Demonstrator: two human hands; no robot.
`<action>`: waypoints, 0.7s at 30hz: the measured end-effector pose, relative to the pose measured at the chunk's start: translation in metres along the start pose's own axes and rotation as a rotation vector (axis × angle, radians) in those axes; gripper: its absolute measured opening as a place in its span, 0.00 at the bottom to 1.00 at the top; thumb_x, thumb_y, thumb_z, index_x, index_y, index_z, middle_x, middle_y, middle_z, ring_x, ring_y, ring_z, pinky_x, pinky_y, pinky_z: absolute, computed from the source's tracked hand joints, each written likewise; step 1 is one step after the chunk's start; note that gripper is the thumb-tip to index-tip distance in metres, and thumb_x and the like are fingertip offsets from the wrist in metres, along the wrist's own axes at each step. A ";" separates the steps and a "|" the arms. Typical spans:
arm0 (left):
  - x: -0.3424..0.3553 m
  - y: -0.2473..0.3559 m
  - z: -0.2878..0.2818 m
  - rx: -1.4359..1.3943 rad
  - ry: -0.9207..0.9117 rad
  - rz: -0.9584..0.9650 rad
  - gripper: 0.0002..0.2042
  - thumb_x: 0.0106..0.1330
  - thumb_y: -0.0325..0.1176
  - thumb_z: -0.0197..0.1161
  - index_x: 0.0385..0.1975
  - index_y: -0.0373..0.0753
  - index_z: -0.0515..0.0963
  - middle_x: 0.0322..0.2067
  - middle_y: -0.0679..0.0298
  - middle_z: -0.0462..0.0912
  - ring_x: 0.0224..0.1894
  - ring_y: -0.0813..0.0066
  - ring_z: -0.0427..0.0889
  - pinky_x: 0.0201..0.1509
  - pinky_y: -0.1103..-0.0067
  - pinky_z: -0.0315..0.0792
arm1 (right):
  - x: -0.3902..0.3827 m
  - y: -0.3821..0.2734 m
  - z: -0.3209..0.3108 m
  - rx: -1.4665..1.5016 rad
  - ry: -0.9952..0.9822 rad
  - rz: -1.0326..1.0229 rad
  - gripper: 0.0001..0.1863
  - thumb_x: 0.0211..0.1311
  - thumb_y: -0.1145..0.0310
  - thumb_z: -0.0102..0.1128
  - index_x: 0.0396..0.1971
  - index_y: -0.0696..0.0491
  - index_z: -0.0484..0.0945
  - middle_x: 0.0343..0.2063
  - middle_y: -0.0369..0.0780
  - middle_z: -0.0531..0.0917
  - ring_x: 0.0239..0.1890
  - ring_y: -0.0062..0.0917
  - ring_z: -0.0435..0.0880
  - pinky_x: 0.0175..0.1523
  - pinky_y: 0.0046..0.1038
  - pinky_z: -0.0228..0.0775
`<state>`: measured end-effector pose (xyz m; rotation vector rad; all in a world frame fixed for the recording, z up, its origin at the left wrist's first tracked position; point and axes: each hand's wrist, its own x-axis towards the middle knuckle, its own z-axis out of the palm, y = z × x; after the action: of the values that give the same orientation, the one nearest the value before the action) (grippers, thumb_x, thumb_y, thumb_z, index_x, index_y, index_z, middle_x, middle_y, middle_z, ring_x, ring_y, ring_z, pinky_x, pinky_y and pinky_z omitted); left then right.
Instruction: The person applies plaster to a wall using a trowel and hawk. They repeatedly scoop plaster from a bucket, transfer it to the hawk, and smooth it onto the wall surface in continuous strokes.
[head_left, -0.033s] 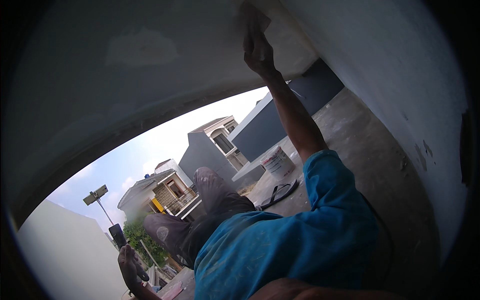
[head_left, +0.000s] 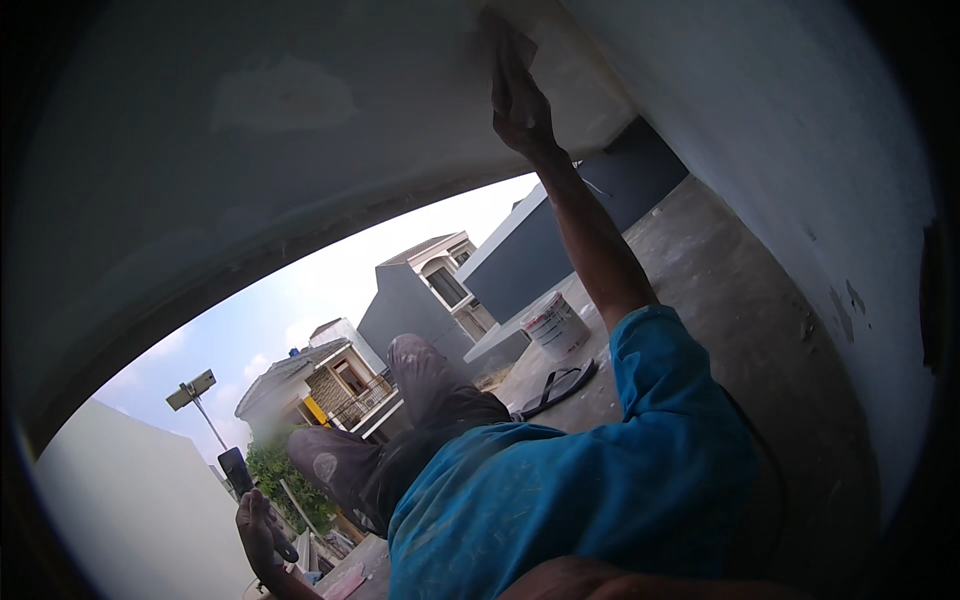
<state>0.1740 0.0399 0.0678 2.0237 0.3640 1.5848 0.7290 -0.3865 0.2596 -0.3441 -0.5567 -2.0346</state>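
Note:
My right hand [head_left: 522, 115] reaches up to the pale ceiling [head_left: 280, 100], fingers closed on a blurred flat piece [head_left: 512, 45], perhaps a pad or sheet, pressed on the surface. At lower left my left hand [head_left: 255, 525] is closed around a dark oblong object [head_left: 236, 468], too unclear to name; above it show a thin rod and a flat panel [head_left: 192, 388], whose connection to it I cannot tell. My blue-sleeved body [head_left: 540, 500] lies reclined with my knees [head_left: 410, 355] raised.
A grey-white wall [head_left: 770, 130] rises at right. On the concrete floor [head_left: 720, 290] stand a white bucket [head_left: 555, 325] and a dark sandal or strap [head_left: 555, 390]. Beyond the opening are houses [head_left: 340, 380], a dark grey parapet [head_left: 620, 200], a tree and a white wall [head_left: 120, 500].
My right hand and the piece in it have shifted very slightly to the right along the ceiling. My left hand looks the same.

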 end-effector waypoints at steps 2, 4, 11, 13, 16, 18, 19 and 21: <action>0.003 -0.010 -0.002 0.005 0.006 0.013 0.16 0.74 0.49 0.56 0.29 0.45 0.71 0.18 0.73 0.68 0.16 0.86 0.66 0.18 0.85 0.62 | -0.002 0.004 -0.026 0.061 -0.106 -0.046 0.41 0.54 0.90 0.45 0.72 0.54 0.57 0.69 0.51 0.65 0.71 0.41 0.64 0.71 0.36 0.62; 0.002 -0.013 0.004 -0.060 0.062 -0.012 0.16 0.74 0.49 0.56 0.30 0.45 0.71 0.18 0.73 0.67 0.16 0.86 0.66 0.18 0.86 0.62 | 0.017 0.003 -0.044 0.077 -0.072 -0.077 0.42 0.53 0.92 0.43 0.72 0.54 0.57 0.68 0.50 0.66 0.71 0.41 0.65 0.72 0.34 0.60; 0.012 -0.011 -0.002 -0.093 0.030 -0.014 0.15 0.74 0.49 0.56 0.30 0.45 0.71 0.19 0.73 0.67 0.16 0.87 0.66 0.19 0.86 0.63 | 0.076 0.022 -0.071 0.086 -0.079 -0.104 0.41 0.53 0.92 0.39 0.71 0.54 0.59 0.68 0.48 0.67 0.72 0.37 0.63 0.74 0.31 0.55; 0.014 -0.010 -0.003 -0.050 0.039 -0.001 0.15 0.74 0.49 0.56 0.30 0.45 0.71 0.19 0.74 0.68 0.16 0.86 0.66 0.19 0.85 0.63 | 0.076 0.025 -0.072 0.109 -0.103 -0.074 0.40 0.54 0.91 0.40 0.71 0.54 0.60 0.68 0.47 0.68 0.72 0.36 0.64 0.73 0.30 0.56; 0.013 -0.010 -0.004 -0.032 0.041 -0.006 0.16 0.74 0.49 0.56 0.29 0.45 0.71 0.19 0.73 0.68 0.16 0.86 0.66 0.19 0.85 0.63 | 0.076 0.032 -0.076 0.116 -0.165 0.001 0.39 0.56 0.89 0.40 0.71 0.54 0.61 0.68 0.47 0.69 0.71 0.36 0.65 0.72 0.30 0.57; 0.014 -0.010 -0.004 -0.038 0.045 0.000 0.16 0.74 0.49 0.56 0.29 0.45 0.71 0.19 0.73 0.68 0.16 0.86 0.67 0.19 0.85 0.63 | 0.078 0.036 -0.082 0.147 -0.240 0.089 0.38 0.56 0.88 0.40 0.71 0.54 0.60 0.68 0.47 0.69 0.71 0.36 0.65 0.73 0.31 0.57; 0.015 -0.011 -0.005 -0.042 0.050 0.011 0.16 0.74 0.49 0.56 0.29 0.45 0.71 0.19 0.73 0.68 0.16 0.86 0.67 0.19 0.85 0.63 | 0.078 0.035 -0.083 0.159 -0.264 0.075 0.39 0.56 0.88 0.40 0.71 0.53 0.60 0.68 0.46 0.68 0.71 0.36 0.65 0.73 0.31 0.56; 0.015 -0.010 -0.005 -0.029 0.044 0.015 0.17 0.75 0.49 0.55 0.28 0.45 0.71 0.19 0.73 0.68 0.16 0.86 0.67 0.19 0.85 0.63 | 0.076 0.032 -0.083 0.181 -0.314 0.048 0.40 0.55 0.88 0.40 0.72 0.51 0.60 0.69 0.45 0.67 0.72 0.35 0.63 0.74 0.32 0.55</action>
<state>0.1749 0.0571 0.0752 1.9770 0.3403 1.6364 0.7173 -0.4994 0.2310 -0.5663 -0.9096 -1.8778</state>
